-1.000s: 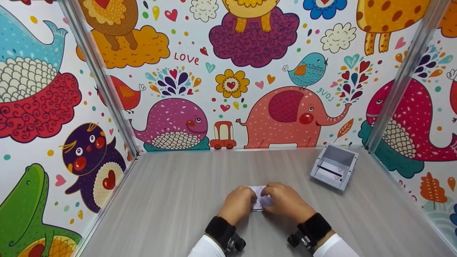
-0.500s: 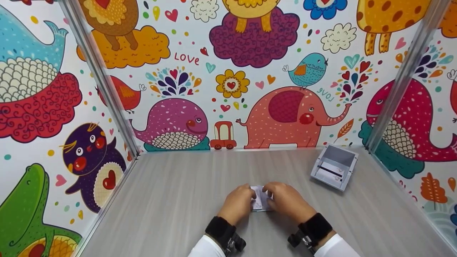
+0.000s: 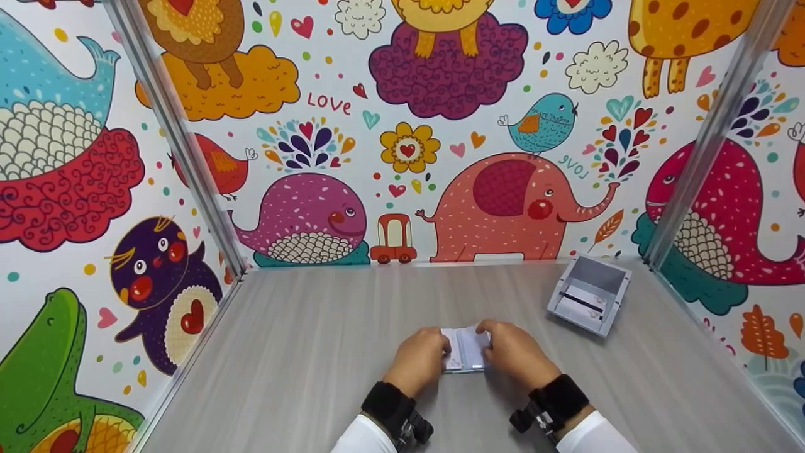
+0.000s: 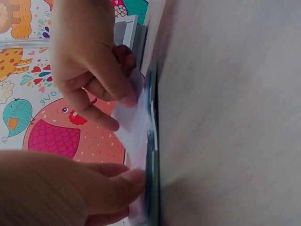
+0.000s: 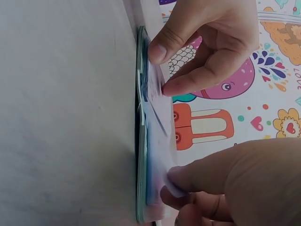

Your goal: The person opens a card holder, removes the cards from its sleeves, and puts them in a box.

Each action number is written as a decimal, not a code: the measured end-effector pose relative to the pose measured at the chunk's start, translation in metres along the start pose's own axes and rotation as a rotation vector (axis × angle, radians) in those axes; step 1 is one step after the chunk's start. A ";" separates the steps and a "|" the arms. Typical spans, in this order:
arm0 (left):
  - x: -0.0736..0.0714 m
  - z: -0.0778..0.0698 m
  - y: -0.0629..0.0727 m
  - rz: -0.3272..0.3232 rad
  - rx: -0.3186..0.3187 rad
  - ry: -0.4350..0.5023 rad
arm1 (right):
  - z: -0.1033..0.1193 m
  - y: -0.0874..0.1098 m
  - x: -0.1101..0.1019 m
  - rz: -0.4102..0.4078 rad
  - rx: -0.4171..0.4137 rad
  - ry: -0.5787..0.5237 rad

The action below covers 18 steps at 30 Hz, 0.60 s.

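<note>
A small card holder booklet (image 3: 464, 350) with a greenish cover lies spread open on the table between both hands. Pale, translucent pages (image 5: 155, 113) show inside it. My left hand (image 3: 418, 356) holds the left half, its thumb on the page and the index fingertip at the page's far edge. On the right half, my right hand (image 3: 521, 353) pinches a raised page corner (image 5: 176, 188) between thumb and finger. The left wrist view shows the right hand (image 4: 94, 66) beyond, beside the lifted sheet, and the left hand (image 4: 84, 188) close by.
An open grey box (image 3: 588, 296) stands at the back right of the wood-grain table (image 3: 302, 365), with white cards and a dark band inside. Walls printed with cartoon animals (image 3: 503, 207) and metal corner posts (image 3: 182, 138) enclose the table.
My right hand has shifted to the right, drawing the page over, and more of the booklet's inside and its centre fold now shows. The left hand has stayed almost in place.
</note>
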<state>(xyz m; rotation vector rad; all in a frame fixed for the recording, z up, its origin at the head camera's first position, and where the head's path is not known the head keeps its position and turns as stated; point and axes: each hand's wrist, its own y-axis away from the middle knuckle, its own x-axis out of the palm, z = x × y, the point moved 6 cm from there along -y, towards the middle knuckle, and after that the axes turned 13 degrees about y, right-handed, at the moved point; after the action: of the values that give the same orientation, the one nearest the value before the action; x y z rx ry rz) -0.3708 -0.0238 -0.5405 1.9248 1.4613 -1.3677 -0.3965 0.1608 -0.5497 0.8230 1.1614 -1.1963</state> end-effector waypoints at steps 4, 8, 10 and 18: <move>0.000 0.000 -0.001 0.012 -0.017 -0.005 | -0.003 -0.001 0.003 0.011 0.005 0.020; 0.001 0.000 -0.002 0.021 -0.019 -0.016 | -0.005 0.000 0.001 0.000 0.013 0.039; 0.001 0.000 -0.002 0.022 -0.017 -0.017 | -0.004 0.001 -0.001 -0.016 0.013 0.032; 0.000 -0.002 0.000 -0.008 0.019 -0.032 | 0.018 -0.001 0.000 -0.047 -0.132 -0.281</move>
<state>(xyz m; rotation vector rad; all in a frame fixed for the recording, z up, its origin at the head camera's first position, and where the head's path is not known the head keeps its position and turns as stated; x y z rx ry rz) -0.3696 -0.0227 -0.5393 1.9016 1.4476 -1.4138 -0.3933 0.1442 -0.5450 0.5113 1.0203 -1.2161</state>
